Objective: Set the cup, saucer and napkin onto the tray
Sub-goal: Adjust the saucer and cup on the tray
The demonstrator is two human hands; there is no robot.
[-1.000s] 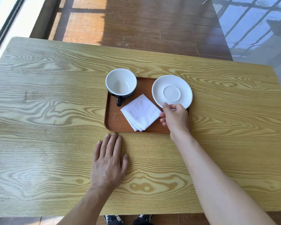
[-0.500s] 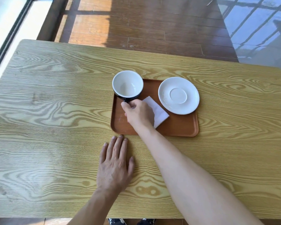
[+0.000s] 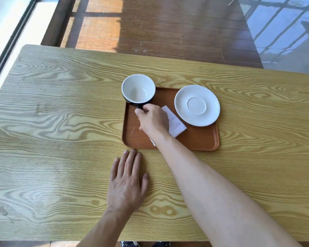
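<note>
The cup (image 3: 138,90), white inside and dark outside, stands upright at the upper left corner of the brown tray (image 3: 200,139), its body overhanging the tray's far and left rims. The right hand (image 3: 153,120) has its fingers curled closed around the cup's dark handle on the near side. Under that hand and wrist lies the folded white napkin (image 3: 176,123), on the tray floor near its middle, partly hidden. The white saucer (image 3: 197,105) sits in the tray's upper right corner, its edge reaching past the far and right rims; it lies just beside the napkin's far corner and apart from the cup. Bare tray floor shows along the lower right and lower left. The left hand (image 3: 127,184) lies flat and spread, palm down, on the wooden table (image 3: 52,131), holding nothing, its fingertips just short of the tray's near rim. Wide clear tabletop runs left, right and toward the bottom of the frame.
</note>
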